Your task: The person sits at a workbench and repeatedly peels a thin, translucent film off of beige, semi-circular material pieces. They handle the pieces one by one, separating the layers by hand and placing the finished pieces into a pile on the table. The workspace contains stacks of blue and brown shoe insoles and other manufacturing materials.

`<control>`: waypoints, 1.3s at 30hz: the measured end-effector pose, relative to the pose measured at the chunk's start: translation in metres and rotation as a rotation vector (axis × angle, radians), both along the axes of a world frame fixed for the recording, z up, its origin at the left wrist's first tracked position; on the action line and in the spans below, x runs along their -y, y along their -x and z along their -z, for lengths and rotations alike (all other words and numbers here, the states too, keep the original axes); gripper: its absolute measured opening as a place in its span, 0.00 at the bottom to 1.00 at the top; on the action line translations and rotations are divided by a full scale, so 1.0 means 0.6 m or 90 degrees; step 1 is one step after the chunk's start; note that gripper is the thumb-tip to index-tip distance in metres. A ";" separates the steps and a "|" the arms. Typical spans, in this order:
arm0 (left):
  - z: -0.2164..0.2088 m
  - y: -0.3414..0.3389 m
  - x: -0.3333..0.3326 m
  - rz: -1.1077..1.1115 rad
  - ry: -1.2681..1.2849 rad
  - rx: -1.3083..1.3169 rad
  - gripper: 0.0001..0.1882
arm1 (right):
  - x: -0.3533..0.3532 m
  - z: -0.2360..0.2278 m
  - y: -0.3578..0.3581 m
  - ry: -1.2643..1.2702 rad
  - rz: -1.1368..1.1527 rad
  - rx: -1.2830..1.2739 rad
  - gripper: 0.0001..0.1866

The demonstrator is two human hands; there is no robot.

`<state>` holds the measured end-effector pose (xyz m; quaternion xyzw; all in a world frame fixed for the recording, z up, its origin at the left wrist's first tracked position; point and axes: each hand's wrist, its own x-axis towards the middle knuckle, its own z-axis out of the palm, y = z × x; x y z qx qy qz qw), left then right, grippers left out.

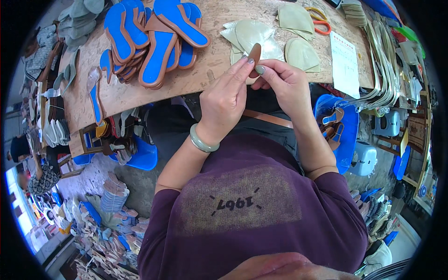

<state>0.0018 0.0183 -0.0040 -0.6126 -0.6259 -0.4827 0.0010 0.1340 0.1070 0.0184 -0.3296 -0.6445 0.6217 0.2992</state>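
Above the near edge of the wooden table, both my hands are closed on a brown piece with a rounded tip point(255, 52). My left hand point(223, 100), with a pale green bangle point(203, 141) at the wrist, grips it between the fingers. The right hand point(288, 88) pinches its side with thumb and forefinger. Fingers cover most of the piece, so its full shape is hidden. Just beyond the fingertips lie translucent curved sheets point(254, 35). Left of them is a pile of blue insoles with brown borders point(158, 58). A brown strip point(268, 118) crosses below the hands.
A narrow blue-and-brown insole point(95, 100) lies near the table's left edge. Orange-handled scissors point(323, 26) and a written paper sheet point(344, 65) are at the right. Below stands a blue bin point(349, 126) holding shoe parts. Another person point(43, 179) is far left.
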 end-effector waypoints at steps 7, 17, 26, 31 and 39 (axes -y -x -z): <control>0.013 -0.006 -0.003 0.039 -0.018 0.135 0.16 | -0.004 0.002 -0.004 -0.042 -0.016 0.000 0.08; -0.007 -0.007 0.006 0.108 0.080 0.349 0.12 | -0.008 -0.005 -0.013 0.016 -0.042 -0.022 0.08; -0.001 -0.008 0.004 0.096 0.056 0.400 0.10 | -0.010 -0.005 -0.009 0.043 -0.057 -0.044 0.08; -0.004 -0.003 0.001 0.062 0.015 0.256 0.11 | -0.010 -0.005 -0.009 0.003 -0.037 -0.010 0.09; -0.003 -0.002 -0.003 0.044 -0.064 0.065 0.18 | -0.005 -0.019 -0.008 -0.001 -0.006 0.020 0.10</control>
